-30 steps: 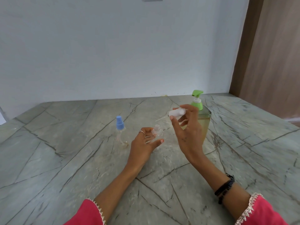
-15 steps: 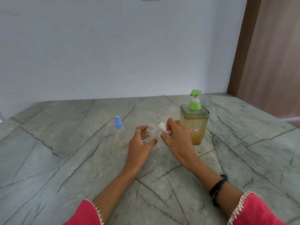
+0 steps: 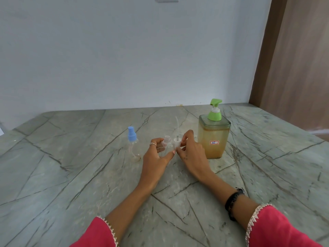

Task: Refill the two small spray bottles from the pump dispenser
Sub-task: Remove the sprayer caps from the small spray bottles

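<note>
My left hand (image 3: 156,155) curls round the open clear bottle (image 3: 166,147), upright on the counter (image 3: 71,175). My right hand (image 3: 190,152) pinches its white sprayer (image 3: 177,142) (tube pointing up) just beside the neck. The blue-capped bottle (image 3: 132,145) stands to the left, the dispenser (image 3: 213,134) to the right, near my knuckles.

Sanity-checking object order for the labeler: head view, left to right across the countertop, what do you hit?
Blue-capped spray bottle → left hand gripping the open clear bottle → white spray cap, dip tube up, pinched by the right hand → pump dispenser.
</note>
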`<action>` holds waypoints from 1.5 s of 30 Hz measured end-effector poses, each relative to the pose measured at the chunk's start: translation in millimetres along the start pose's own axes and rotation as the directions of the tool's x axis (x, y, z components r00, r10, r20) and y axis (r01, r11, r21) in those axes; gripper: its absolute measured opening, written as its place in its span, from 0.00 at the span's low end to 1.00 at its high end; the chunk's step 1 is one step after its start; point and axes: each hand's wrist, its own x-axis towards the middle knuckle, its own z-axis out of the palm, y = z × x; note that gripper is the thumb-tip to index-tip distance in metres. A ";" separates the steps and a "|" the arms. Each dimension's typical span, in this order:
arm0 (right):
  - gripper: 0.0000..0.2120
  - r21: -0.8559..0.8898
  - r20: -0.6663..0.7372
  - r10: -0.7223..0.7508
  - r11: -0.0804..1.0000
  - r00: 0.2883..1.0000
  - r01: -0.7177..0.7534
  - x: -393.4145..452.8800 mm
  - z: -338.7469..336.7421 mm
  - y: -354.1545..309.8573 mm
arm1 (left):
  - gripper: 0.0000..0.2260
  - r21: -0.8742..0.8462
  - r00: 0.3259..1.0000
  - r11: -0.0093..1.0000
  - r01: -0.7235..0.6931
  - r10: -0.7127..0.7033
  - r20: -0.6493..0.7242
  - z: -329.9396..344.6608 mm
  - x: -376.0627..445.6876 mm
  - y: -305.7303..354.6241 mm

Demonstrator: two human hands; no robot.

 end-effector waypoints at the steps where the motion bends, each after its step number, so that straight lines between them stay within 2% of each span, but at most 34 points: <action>1: 0.14 0.028 0.009 0.025 0.999 1.000 -0.026 3.4 0.6 -0.9 | 0.17 -0.002 1.000 1.000 0.001 -0.001 0.000 0.0 0.1 -0.2; 6: 0.23 0.066 0.076 0.098 0.992 0.992 -0.103 21.4 4.0 -8.0 | 0.19 0.009 1.000 1.000 0.009 -0.009 0.007 1.1 0.8 -2.4; 9: 0.26 0.005 0.103 0.114 0.993 0.988 -0.115 32.8 7.0 -12.2 | 0.20 0.025 1.000 1.000 0.005 -0.005 0.016 1.5 1.9 -4.3; 17: 0.27 -0.195 0.160 0.184 0.969 0.970 -0.151 56.2 19.2 -13.8 | 0.27 0.049 1.000 0.999 -0.003 0.002 0.016 1.6 4.2 -8.5; 26: 0.27 -0.178 0.182 0.185 0.972 0.966 -0.152 54.5 20.6 -8.3 | 0.33 0.052 0.995 0.994 -0.098 0.100 -0.030 1.9 5.5 -5.8; 29: 0.29 -0.095 0.192 0.165 0.984 0.967 -0.149 47.5 11.9 -10.4 | 0.34 0.032 0.982 0.984 -0.173 0.175 -0.064 1.2 5.3 -2.4; 33: 0.25 0.002 0.147 0.102 0.995 0.984 -0.103 37.8 -4.6 -14.0 | 0.32 0.034 0.953 0.959 -0.281 0.283 -0.109 -2.2 3.0 8.3; 35: 0.23 0.026 0.083 0.028 0.999 0.996 -0.030 35.1 -14.3 -17.3 | 0.27 0.045 0.929 0.940 -0.337 0.340 -0.145 -6.1 1.0 15.7; 38: 0.16 0.049 -0.044 -0.126 0.991 0.991 0.128 30.5 -26.8 -29.6 | 0.17 0.149 0.858 0.894 -0.423 0.448 -0.251 -12.9 0.3 22.0; 41: 0.10 0.079 -0.047 -0.203 0.975 0.978 0.206 24.9 -33.2 -47.8 | 0.19 0.271 0.811 0.903 -0.334 0.422 -0.406 -19.9 5.0 17.5; 45: 0.07 0.061 -0.008 -0.259 0.964 0.966 0.259 18.0 -30.9 -68.6 | 0.25 0.191 0.860 0.980 -0.050 0.140 -0.491 -26.4 8.7 11.6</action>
